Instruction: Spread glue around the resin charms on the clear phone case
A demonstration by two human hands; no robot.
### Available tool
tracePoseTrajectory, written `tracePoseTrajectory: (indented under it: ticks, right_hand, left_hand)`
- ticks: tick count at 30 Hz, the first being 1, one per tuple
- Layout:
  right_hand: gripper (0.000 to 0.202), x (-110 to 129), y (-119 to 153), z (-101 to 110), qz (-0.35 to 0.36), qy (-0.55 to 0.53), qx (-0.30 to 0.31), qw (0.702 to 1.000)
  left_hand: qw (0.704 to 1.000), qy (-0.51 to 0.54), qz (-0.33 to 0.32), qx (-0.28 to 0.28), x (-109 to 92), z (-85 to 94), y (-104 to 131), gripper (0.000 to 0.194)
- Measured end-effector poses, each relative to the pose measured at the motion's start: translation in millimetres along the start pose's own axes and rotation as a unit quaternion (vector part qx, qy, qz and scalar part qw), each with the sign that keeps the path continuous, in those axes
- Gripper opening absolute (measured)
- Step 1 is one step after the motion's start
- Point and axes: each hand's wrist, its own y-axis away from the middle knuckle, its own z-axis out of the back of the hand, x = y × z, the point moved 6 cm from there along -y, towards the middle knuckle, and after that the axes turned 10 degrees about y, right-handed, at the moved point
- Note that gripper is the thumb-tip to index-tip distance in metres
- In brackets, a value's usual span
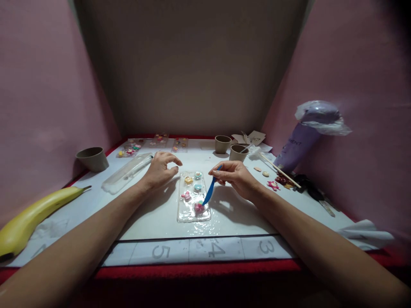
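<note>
Between my hands a clear phone case (pixel 189 211) lies flat on the white board, its surface glossy. Several small charms sit on it, among them a yellow charm (pixel 188 180), a light blue charm (pixel 197 187), a pink charm (pixel 186 196) and a darker pink charm (pixel 199 207). My right hand (pixel 236 176) pinches a blue plastic spatula-like tool (pixel 211 190), whose lower tip meets the darker pink charm. To the left of the case, my left hand (pixel 162 169) hovers with fingers curved and apart, holding nothing.
A banana (pixel 41 214) lies at the left, near a grey-brown cup (pixel 93 159). Two more cups, one a cup (pixel 222 145), stand at the back. Decorated clear cases (pixel 130 147) lie back left. On the right are a purple bag (pixel 297 143), a stick (pixel 281 171) and loose charms (pixel 273 185).
</note>
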Motion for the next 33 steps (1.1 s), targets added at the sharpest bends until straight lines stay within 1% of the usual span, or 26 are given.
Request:
tracePoseTrajectory:
  ticks: [8, 19, 25, 30, 33]
  right_hand:
    - [0.017, 0.4, -0.1, 0.1, 0.006, -0.005, 0.007, 1.000]
    - [0.018, -1.9, -0.8, 1.4, 0.008, -0.008, 0.006, 1.000]
    - [0.018, -1.4, -0.5, 1.5, 0.001, -0.007, 0.002, 1.000]
    - [0.020, -1.5, -0.2, 1.0, 0.001, 0.002, 0.001, 1.000]
    - [0.020, -2.2, -0.4, 1.0, 0.003, 0.002, 0.002, 1.000]
  left_hand:
    - [0.999, 0.008, 0.041, 0.018, 5.7, -4.7, 1.8, 0.026]
    - [0.999, 0.025, 0.027, 0.026, 10.8, -9.3, 0.6, 0.027]
    - [0.998, 0.034, 0.037, 0.022, 9.0, -8.7, 1.4, 0.025]
    - [0.997, 0.044, 0.061, 0.027, 7.4, -8.4, 2.1, 0.027]
    - [0.997, 0.040, 0.063, 0.032, 6.4, -8.2, 2.6, 0.028]
